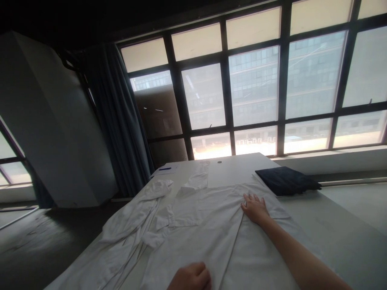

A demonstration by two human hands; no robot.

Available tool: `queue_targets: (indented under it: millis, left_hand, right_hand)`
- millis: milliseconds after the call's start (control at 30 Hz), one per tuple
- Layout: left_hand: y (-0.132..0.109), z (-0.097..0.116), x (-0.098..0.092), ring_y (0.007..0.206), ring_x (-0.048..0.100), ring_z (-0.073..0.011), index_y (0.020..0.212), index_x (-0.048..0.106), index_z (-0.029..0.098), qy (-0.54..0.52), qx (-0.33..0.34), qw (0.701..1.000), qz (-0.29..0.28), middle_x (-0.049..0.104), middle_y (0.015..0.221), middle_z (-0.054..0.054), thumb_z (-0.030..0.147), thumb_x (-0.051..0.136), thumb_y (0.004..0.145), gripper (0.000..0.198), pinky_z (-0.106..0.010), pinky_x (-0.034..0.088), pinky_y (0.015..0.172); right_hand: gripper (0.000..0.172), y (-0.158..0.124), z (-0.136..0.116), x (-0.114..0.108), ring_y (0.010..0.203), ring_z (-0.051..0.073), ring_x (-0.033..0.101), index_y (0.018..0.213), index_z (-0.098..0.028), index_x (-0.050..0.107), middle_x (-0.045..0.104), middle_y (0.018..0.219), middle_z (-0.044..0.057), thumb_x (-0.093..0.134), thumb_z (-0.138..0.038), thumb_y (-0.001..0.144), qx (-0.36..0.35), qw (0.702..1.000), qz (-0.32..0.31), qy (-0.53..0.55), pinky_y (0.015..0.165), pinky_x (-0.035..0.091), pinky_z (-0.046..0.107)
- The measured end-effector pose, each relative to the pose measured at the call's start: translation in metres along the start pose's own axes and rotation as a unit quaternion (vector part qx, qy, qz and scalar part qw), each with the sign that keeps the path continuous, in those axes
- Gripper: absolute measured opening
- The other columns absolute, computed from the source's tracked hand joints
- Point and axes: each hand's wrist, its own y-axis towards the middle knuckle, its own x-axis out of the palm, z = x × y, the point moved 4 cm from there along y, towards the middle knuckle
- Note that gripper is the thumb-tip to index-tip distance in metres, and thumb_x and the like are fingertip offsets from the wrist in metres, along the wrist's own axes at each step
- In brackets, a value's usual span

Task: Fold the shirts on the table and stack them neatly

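While the bare right hand lies flat and splayed, right of centre, the curled left hand sits at bottom centre, its grip impossible to tell; beneath, a white, wrinkled cloth garment sprawls across the lower centre, one long edge slanting down it.

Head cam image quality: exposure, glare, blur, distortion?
Head view: backlit, lower window panes near-white with glare, ceiling nearly black, dark cloth short on detail; head view: white garment greyish and soft, right hand and left hand also soft; head view: window frames lean and fan out, likely wide-angle stretch plus tilt.
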Motion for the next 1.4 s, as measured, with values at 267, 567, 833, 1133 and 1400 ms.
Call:
queue_targets:
  millis: [267,567,833,1133,1400]
  left_hand:
    - [-0.025,-0.041,-0.034,0.146,0.035,-0.0336,0.160,0.016,0.036,0.029,0.022,0.999,0.016,0.029,0.163,-0.004,0.070,0.046,0.094,0.079,-0.049,0.032,0.118]
    - [-0.019,-0.037,-0.031,0.149,0.027,-0.0355,0.160,0.007,0.036,0.036,0.018,0.999,-0.003,0.019,0.165,-0.004,0.072,0.043,0.095,0.082,-0.053,0.027,0.119]
    - [-0.042,-0.066,-0.018,0.147,0.030,-0.0375,0.158,0.011,0.041,0.058,-0.022,0.998,-0.008,0.020,0.164,-0.005,0.073,0.044,0.093,0.080,-0.056,0.031,0.117]
    - [-0.049,-0.077,-0.009,0.147,0.028,-0.0407,0.157,0.018,0.041,0.040,-0.065,0.997,-0.011,0.021,0.163,-0.006,0.076,0.045,0.090,0.081,-0.062,0.027,0.116]
    - [-0.057,-0.074,-0.007,0.138,0.047,-0.0377,0.150,0.042,0.038,0.028,-0.134,0.987,-0.090,0.045,0.155,-0.007,0.066,0.052,0.092,0.065,-0.056,0.039,0.110]
  right_hand:
    - [0.067,-0.005,0.003,-0.013,0.147,0.044,0.022,0.155,-0.020,0.036,0.017,0.167,0.016,0.040,-0.049,0.094,0.022,1.000,0.020,-0.008,0.113,0.013,0.064]
    - [0.071,-0.121,-0.138,-0.029,0.152,0.036,0.014,0.154,-0.030,0.038,0.023,0.166,0.009,0.044,-0.066,0.092,-0.385,0.907,-0.100,0.139,0.120,0.004,0.060]
    - [0.078,-0.106,-0.118,-0.015,0.153,0.034,0.012,0.158,-0.030,0.028,0.020,0.166,0.009,0.035,-0.073,0.093,-0.357,0.919,-0.113,0.127,0.121,0.002,0.057]
    - [0.079,-0.024,-0.027,-0.016,0.153,0.032,0.014,0.158,-0.014,0.029,0.021,0.166,0.014,0.025,-0.065,0.097,-0.185,0.979,-0.080,0.037,0.122,0.007,0.052]
    - [0.078,-0.054,-0.025,-0.026,0.151,0.036,0.020,0.155,-0.011,0.034,0.027,0.163,0.018,0.033,-0.060,0.095,-0.210,0.973,-0.086,0.029,0.120,0.013,0.056]
